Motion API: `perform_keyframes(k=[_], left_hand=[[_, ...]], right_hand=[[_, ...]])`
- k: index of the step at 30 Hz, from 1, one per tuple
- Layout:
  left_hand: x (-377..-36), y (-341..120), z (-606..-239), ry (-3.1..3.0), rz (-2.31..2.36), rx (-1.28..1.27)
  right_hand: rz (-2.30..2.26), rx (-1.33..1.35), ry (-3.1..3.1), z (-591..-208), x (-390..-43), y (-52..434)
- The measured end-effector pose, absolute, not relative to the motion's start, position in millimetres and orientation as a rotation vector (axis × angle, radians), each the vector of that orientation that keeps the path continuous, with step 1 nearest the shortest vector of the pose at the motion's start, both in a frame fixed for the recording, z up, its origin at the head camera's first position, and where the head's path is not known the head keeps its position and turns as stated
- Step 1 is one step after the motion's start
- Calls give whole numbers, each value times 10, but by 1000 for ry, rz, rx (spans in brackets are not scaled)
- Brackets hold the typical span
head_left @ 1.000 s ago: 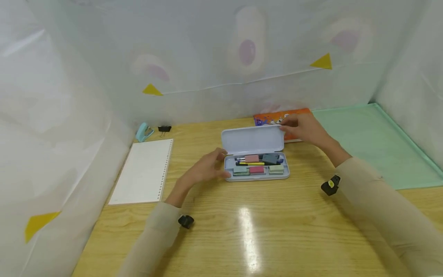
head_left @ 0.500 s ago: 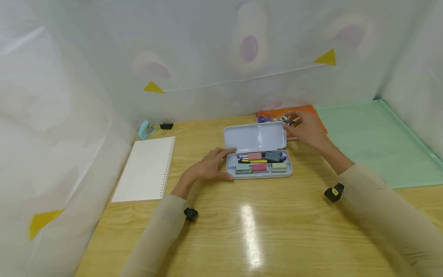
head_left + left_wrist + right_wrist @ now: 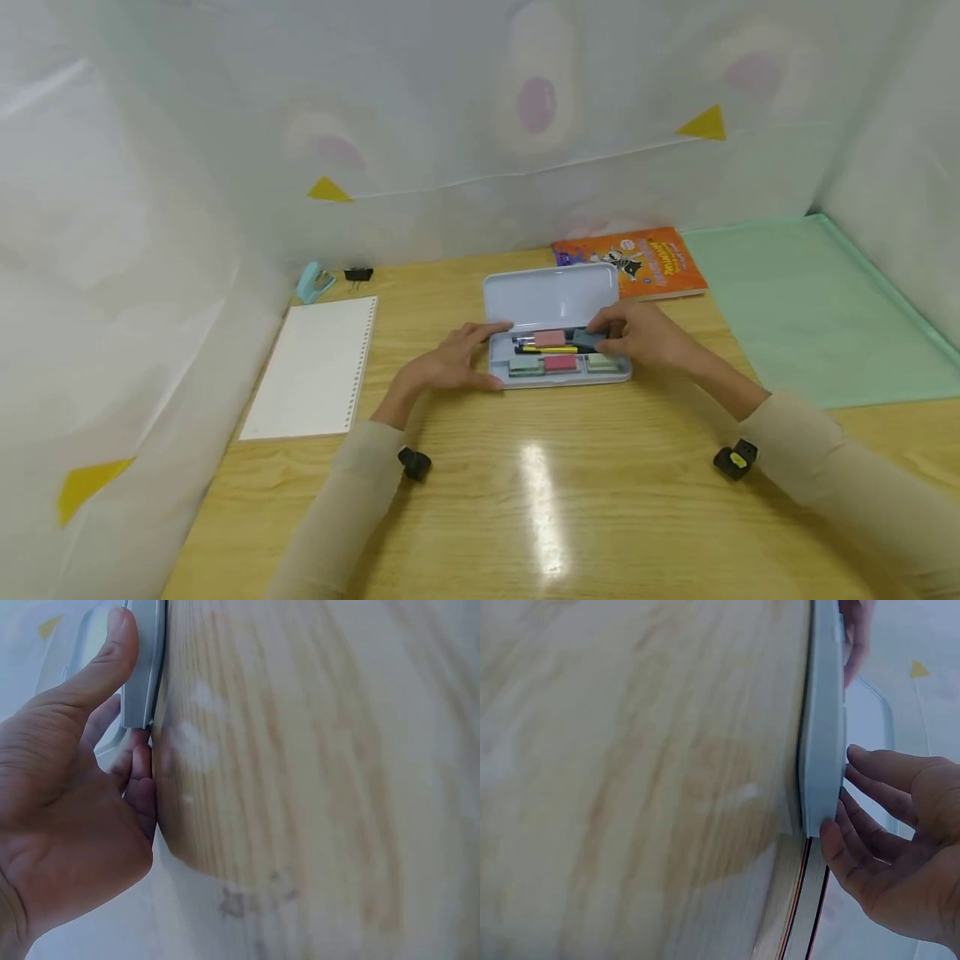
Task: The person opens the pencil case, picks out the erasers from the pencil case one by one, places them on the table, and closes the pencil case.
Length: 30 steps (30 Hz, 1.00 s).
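An open pale blue pencil case point(image 3: 558, 377) lies mid-table with its lid point(image 3: 551, 297) standing up behind. Inside are pens, a pink eraser point(image 3: 549, 337), a dark grey-blue block point(image 3: 582, 337) and several pastel blocks in the front row. My left hand point(image 3: 480, 357) grips the case's left end, thumb along the front rim, as the left wrist view shows with the left hand point(image 3: 112, 720) on the case rim point(image 3: 142, 667). My right hand point(image 3: 603, 340) reaches over the right end, fingertips at the grey-blue block. In the right wrist view the right hand point(image 3: 844, 799) lies with extended fingers over the case wall point(image 3: 823, 735).
A loose-leaf pad point(image 3: 311, 367) lies at the left, with a light blue stapler point(image 3: 313, 283) and a black binder clip point(image 3: 358, 274) behind it. An orange book point(image 3: 633, 262) lies behind the case, a green mat point(image 3: 810, 308) at the right. White sheeting encloses the wooden table point(image 3: 525, 492).
My right hand left the lid's upper right corner, passed by the orange book and came down into the case's right end. The left hand stayed on the left end.
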<state>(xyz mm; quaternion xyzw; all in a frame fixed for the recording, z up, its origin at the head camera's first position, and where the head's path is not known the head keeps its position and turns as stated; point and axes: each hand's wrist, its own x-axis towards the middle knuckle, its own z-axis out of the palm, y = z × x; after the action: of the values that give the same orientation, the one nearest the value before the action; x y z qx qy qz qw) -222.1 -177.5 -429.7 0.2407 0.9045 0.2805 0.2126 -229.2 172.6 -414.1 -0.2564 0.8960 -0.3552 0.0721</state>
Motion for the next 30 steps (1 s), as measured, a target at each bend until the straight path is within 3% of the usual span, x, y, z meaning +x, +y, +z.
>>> perform_keyframes(k=[13,30], left_hand=[[-2282,-1773,-4372,2473,855,642],[-2318,-1843,-4365,2422,925,679]], right_hand=[[-1002,-753,2773,-4172,-2281,1737],[-1042,-632,2808,-4046,-2466,2474]])
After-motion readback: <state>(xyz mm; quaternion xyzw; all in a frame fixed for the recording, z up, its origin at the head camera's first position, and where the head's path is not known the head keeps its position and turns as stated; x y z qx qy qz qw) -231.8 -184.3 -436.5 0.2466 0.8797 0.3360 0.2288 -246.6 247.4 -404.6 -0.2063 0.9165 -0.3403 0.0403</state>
